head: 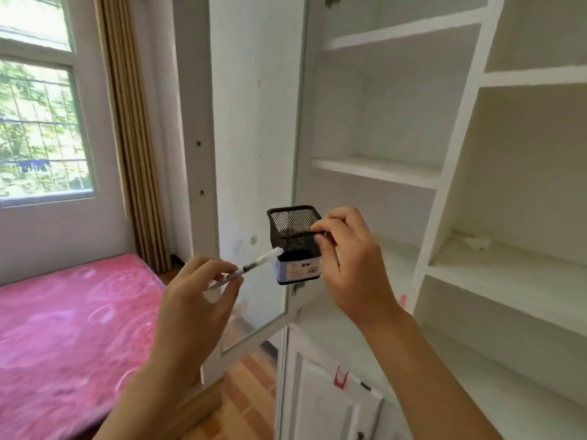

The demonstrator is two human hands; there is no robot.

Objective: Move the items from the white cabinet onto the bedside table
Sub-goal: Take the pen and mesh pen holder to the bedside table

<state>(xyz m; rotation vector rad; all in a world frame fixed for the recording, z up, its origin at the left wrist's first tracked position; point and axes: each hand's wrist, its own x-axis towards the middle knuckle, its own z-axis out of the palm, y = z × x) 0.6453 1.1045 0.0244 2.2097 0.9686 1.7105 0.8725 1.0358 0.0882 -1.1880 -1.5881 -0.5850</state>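
Note:
My right hand (352,268) grips the rim of a black mesh pen holder (293,236) with a white label on its base, holding it in the air in front of the white cabinet (460,122). My left hand (197,293) pinches a white pen (251,267) between thumb and fingers, its tip pointing up and right toward the holder's base. The cabinet's shelves in view hold nothing except a small crumpled white scrap (476,242) on the right-hand shelf. The bedside table is out of view.
The cabinet's glass door (257,154) stands open between my hands and the window. A bed with a pink cover (63,328) lies at the lower left. A striped curtain (133,138) hangs beside the window (38,122). The lower cabinet door (324,401) hangs open below, over a wooden floor (244,392).

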